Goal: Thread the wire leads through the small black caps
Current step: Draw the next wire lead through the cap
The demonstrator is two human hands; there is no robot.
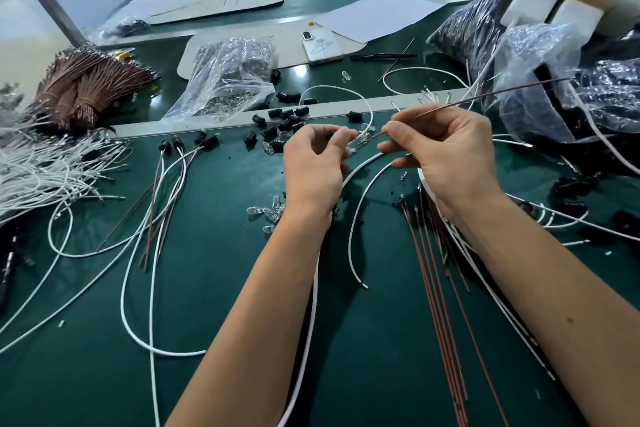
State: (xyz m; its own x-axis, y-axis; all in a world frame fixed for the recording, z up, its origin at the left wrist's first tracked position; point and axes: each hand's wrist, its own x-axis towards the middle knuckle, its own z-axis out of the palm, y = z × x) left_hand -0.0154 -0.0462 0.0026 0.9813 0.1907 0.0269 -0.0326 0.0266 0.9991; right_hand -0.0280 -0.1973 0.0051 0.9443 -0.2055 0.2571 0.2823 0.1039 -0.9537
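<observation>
Brown lead point(460, 101) is pinched btwn thumb & forefinger of right hand point(446, 152), fingers curled on it; the lead's long end sticks up & right, over the bags, its near tip aimed left at the left hand point(317, 163). Left hand's fingers are curled w/ tips pinched on sth small at the lead's tip; looks dark, prob a cap, but can't tell for sure. A white lead point(356, 218) curves under both hands & ends on the mat point(225, 305) nearer the person.

Loose black caps point(284, 121) lie scattered just beyond the left hand, along the pale strip point(346, 109) across the bench. Small clear bulbs point(268, 213) sit by the left wrist. Finished pairs w/ caps on point(180, 149) lie to the left, wires trailing toward the person. More brown leads point(440, 288) run beside the right forearm. Far left: white wire pile point(38, 170) & brown bundles point(86, 87). Clear bag point(228, 76) behind the caps, phone point(320, 45) & pen point(382, 56) further back, dark bags point(478, 31) at right.
</observation>
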